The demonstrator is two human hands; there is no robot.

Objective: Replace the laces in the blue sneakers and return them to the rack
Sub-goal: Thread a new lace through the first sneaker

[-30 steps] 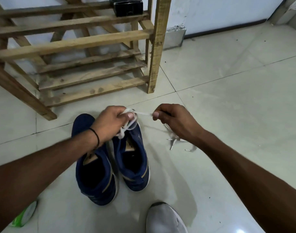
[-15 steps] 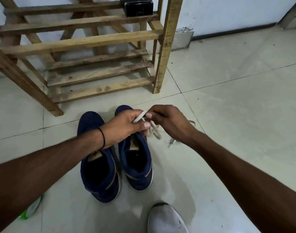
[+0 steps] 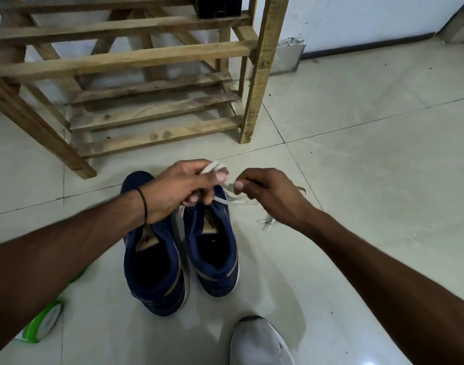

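Above two navy-blue fabric sneakers [image 3: 157, 264], left hand [image 3: 183, 188] grips a bunched flat white lace [image 3: 212, 167]; right hand [image 3: 267, 191] pinches its trailing strand.

On the floor [image 3: 370, 180] before the rack [image 3: 146, 101]: sneakers [image 3: 181, 259] side by side. Above their toes, lace [image 3: 237, 199], ends on floor just right; further left, tape roll [image 3: 44, 322].

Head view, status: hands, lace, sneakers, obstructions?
Left hand and right hand both pinch the white lace above the blue sneakers. Sneakers side by side on floor, off the rack. Nothing blocks the hands.
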